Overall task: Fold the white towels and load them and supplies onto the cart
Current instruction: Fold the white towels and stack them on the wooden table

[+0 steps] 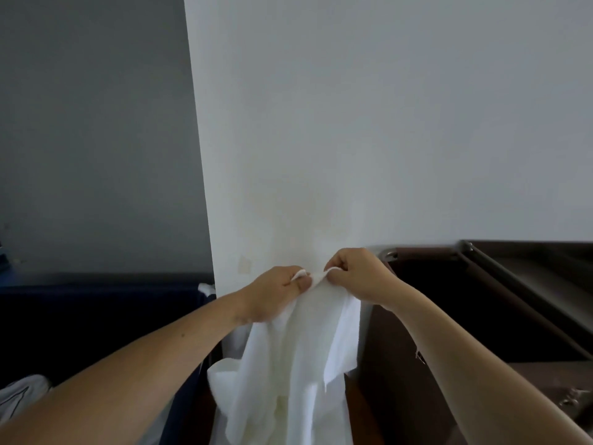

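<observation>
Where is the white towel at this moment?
In the head view, the white towel hangs at lower centre, its top edge pinched by the left hand and right hand, just left of the brown cart.

Seemingly a housekeeping or laundry corner; a brown service cart (396,380) at right; a navy bin (96,316) holding white linen (19,393) at left; plain white wall (353,123).

Towel (298,364) before the wall (353,123), between bin (96,316) and cart (513,284).
The left hand (276,293) and right hand (356,274) meet close together at the towel's top edge, in front of the wall; the towel hangs below them. The bin lies left, the cart right.
</observation>
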